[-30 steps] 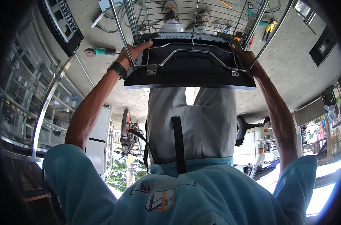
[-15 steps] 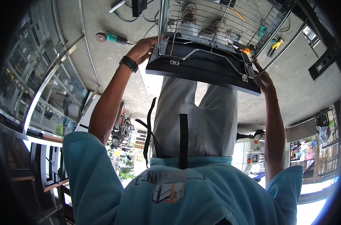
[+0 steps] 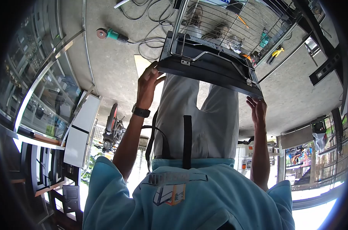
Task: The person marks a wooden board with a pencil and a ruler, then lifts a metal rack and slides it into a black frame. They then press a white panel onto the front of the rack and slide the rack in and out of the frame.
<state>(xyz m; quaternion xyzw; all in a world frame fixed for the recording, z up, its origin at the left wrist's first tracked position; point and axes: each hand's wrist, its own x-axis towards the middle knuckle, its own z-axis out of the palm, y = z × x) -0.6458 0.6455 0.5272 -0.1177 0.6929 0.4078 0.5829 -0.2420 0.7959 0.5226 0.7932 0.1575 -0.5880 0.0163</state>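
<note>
A black panel (image 3: pixel 210 79) with a bent metal rod and small hinge-like brackets stands in front of my legs, joined to a wire rack (image 3: pixel 235 23). My left hand (image 3: pixel 146 87), below a black wristwatch, is at the panel's near left corner with its fingers apart, not wrapped round it. At the near right corner my right hand (image 3: pixel 258 109) has its fingers spread against or just below the edge. Whether those fingertips touch the panel is hard to tell.
On the concrete floor lie a green angle grinder (image 3: pixel 113 35) with a looping cable at the upper left and yellow-handled pliers (image 3: pixel 275 55) at the right. Glass panes in metal frames (image 3: pixel 47 82) line the left side. A motorcycle (image 3: pixel 112 132) stands behind me.
Both hands have moved from the panel's sides back to its near corners, and their fingers have loosened. The view has shifted slightly, showing more cable on the floor.
</note>
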